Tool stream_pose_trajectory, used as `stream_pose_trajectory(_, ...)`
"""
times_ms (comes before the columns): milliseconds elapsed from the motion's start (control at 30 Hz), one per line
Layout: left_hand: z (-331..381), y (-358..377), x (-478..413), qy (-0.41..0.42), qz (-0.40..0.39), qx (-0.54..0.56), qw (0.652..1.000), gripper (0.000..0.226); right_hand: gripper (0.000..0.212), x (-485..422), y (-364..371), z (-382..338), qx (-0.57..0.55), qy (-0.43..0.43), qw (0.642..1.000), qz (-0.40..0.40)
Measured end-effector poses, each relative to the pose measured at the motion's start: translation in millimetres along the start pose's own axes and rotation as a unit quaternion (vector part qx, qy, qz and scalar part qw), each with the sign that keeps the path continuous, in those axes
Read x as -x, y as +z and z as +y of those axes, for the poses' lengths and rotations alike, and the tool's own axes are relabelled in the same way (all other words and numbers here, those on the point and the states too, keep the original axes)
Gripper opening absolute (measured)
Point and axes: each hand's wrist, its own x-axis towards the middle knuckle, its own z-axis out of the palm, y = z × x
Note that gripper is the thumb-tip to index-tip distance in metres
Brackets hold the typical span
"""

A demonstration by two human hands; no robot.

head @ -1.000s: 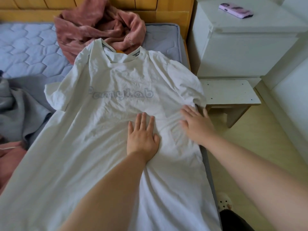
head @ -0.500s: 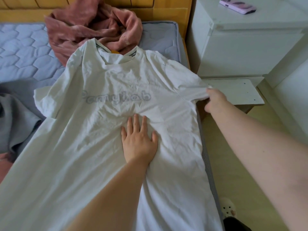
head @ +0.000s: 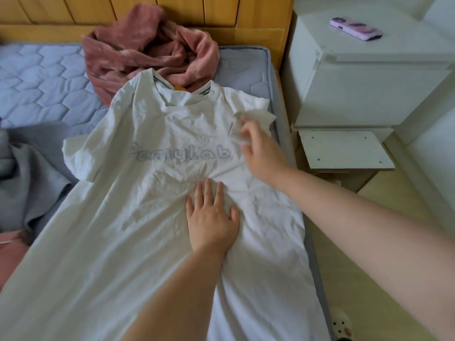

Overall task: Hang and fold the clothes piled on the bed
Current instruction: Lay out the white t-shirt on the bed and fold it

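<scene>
White tee (head: 138, 217) spread flat along bed's (head: 44, 80) right edge, collar toward headboard. Left hand (head: 211, 217) flat, fingers straight, pressing its middle. Right hand (head: 261, 153) pinches right sleeve (head: 256, 114), folded inward.

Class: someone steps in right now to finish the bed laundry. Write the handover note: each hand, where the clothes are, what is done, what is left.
Left hand: flat, fingers straight, pressing the middle of the white T-shirt.
Right hand: pinching the shirt's right sleeve, folded in over the chest.
Clothes: shirt spread front up on the bed; pink fleece garment crumpled by the headboard; grey garment at the left edge.
Done: shirt laid out, first sleeve fold begun.
Left: finish folding it, then the pink and grey pieces.
</scene>
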Motion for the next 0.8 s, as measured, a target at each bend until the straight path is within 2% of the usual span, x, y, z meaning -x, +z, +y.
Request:
stream_pose_trajectory(33,0,1,0,0.001,0.002,-0.001,1.000,0.076,0.041,8,6,3,0.017,-0.044,0.999,-0.014)
stream_pose_trajectory(100,-1,2,0,0.001,0.004,0.001,1.000,0.077,0.047,20,17,11,0.071,-0.091,0.993,0.039)
stream_pose_trajectory(133,-1,1,0,0.001,0.004,0.002,1.000,0.078,0.043,25,20,14,0.094,-0.078,0.990,0.065)
stream_pose_trajectory(200,0,1,0,0.001,-0.001,0.006,1.000,0.080,0.039,32,26,24,0.151,0.011,0.986,0.064)
stream_pose_trajectory(267,0,0,0,-0.003,-0.005,0.009,1.000,0.081,0.047,45,37,32,0.220,0.099,0.970,-0.018)
stream_pose_trajectory(333,0,0,1,0.002,-0.001,0.014,1.000,0.081,0.055,59,48,41,0.272,0.115,0.952,-0.079)
stream_pose_trajectory(400,-1,0,2,0.010,0.017,0.025,0.999,0.081,0.060,63,52,43,0.278,0.110,0.952,-0.070)
stream_pose_trajectory(467,-2,-7,-7,-0.006,0.065,0.102,0.993,0.072,0.059,61,53,44,0.273,0.112,0.953,-0.062)
stream_pose_trajectory(567,1,-28,-50,-0.117,0.132,0.292,0.940,0.046,0.062,61,54,45,0.252,0.109,0.959,-0.064)
stream_pose_trajectory(633,9,-40,-88,-0.100,0.166,0.285,0.939,0.046,0.063,62,54,46,0.241,0.102,0.964,-0.056)
stream_pose_trajectory(700,24,-47,-122,-0.055,0.141,0.264,0.952,0.046,0.061,61,55,48,0.242,0.105,0.962,-0.074)
stream_pose_trajectory(800,57,-52,-159,0.003,0.021,0.273,0.962,0.066,0.059,59,54,49,0.236,0.109,0.963,-0.066)
